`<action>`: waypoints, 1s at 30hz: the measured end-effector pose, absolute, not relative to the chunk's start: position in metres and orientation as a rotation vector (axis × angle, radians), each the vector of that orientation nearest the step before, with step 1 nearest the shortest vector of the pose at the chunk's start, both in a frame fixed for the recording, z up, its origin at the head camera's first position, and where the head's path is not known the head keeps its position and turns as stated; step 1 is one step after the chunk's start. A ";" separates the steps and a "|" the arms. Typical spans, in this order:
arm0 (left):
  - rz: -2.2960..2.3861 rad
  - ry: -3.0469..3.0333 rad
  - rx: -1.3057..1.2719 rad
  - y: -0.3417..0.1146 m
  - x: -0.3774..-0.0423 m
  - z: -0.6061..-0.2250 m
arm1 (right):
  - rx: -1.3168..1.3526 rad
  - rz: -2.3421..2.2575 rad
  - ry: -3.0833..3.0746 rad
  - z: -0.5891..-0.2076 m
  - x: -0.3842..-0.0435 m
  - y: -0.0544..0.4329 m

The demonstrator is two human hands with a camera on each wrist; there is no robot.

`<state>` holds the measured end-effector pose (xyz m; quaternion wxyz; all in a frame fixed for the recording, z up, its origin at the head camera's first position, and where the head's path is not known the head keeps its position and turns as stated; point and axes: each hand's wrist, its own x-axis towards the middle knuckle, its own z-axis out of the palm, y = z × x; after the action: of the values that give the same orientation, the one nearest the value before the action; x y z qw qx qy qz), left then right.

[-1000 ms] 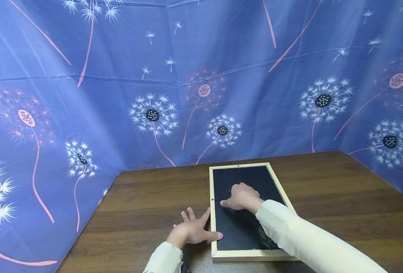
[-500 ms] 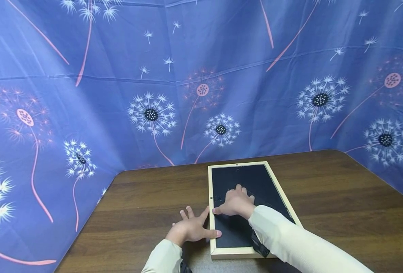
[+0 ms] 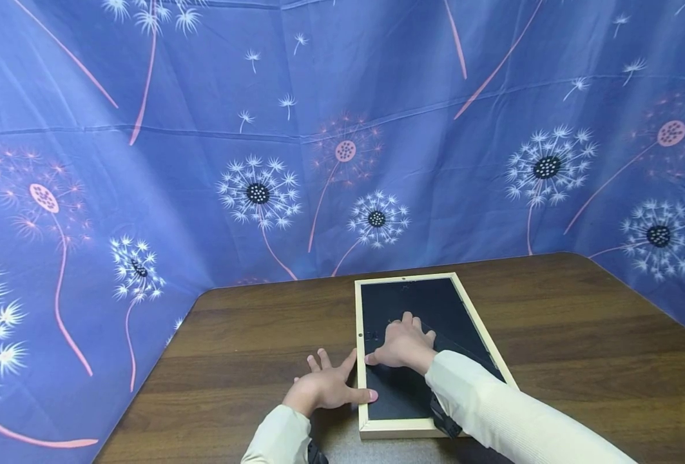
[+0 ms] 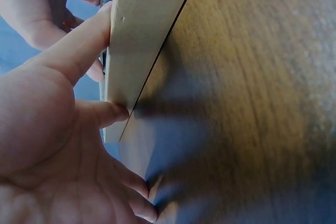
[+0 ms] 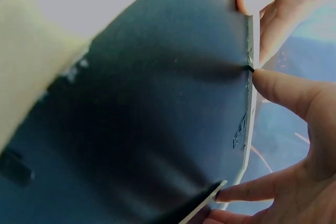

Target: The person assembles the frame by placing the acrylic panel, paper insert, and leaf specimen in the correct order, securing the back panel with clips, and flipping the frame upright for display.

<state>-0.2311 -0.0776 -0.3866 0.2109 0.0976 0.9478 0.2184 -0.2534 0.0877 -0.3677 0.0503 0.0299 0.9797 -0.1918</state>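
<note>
A picture frame with pale wooden rails lies face down, its black backing board uppermost. My left hand is at the near left rail: the straight thumb lies over the top, the index finger touches the outer side, the other fingers spread over the table. My right hand reaches across the backing with fingers spread. Its thumb presses by a small dark tab at the left rail. In the right wrist view, its lower fingers are beside a pale-edged strip that sticks up.
The frame lies on a brown wooden table. Behind and to the left hangs a blue cloth printed with dandelions. A small hanger sits on the backing near the left rail.
My right hand has shifted left and nearer; its thumb has gone from the backing to the left rail, and its fingers have spread. The left hand stays in place.
</note>
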 end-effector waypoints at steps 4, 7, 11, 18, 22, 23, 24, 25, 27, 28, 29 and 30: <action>0.607 2.636 0.267 -0.077 -0.231 -0.386 | 0.081 -0.576 2.985 -0.368 -0.254 0.089; 0.603 2.641 0.270 -0.077 -0.231 -0.386 | 0.082 -0.572 2.978 -0.368 -0.253 0.088; 0.589 2.638 0.276 -0.077 -0.231 -0.386 | 0.086 -0.553 2.965 -0.368 -0.253 0.088; 0.563 2.630 0.284 -0.078 -0.233 -0.386 | 0.091 -0.549 2.961 -0.368 -0.252 0.089; 0.561 2.635 0.300 -0.078 -0.233 -0.387 | 0.093 -0.539 2.963 -0.368 -0.253 0.090; 0.563 2.634 0.300 -0.078 -0.233 -0.387 | 0.093 -0.537 2.963 -0.369 -0.253 0.090; 0.561 2.633 0.300 -0.078 -0.233 -0.387 | 0.095 -0.531 2.961 -0.369 -0.253 0.090; 0.562 2.631 0.299 -0.078 -0.233 -0.387 | 0.098 -0.524 2.960 -0.369 -0.253 0.090; 0.565 2.628 0.298 -0.078 -0.233 -0.386 | 0.104 -0.511 2.957 -0.369 -0.253 0.090; 0.566 2.625 0.298 -0.078 -0.233 -0.386 | 0.107 -0.505 2.955 -0.369 -0.254 0.090; 0.571 2.622 0.296 -0.078 -0.233 -0.385 | 0.109 -0.502 2.952 -0.369 -0.254 0.090; 0.574 2.619 0.294 -0.078 -0.233 -0.385 | 0.110 -0.498 2.949 -0.369 -0.254 0.090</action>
<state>-0.2331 -0.0783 -0.3854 0.2202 0.1062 0.9472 0.2075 -0.2541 0.0899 -0.3692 0.0744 0.0367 0.9827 -0.1659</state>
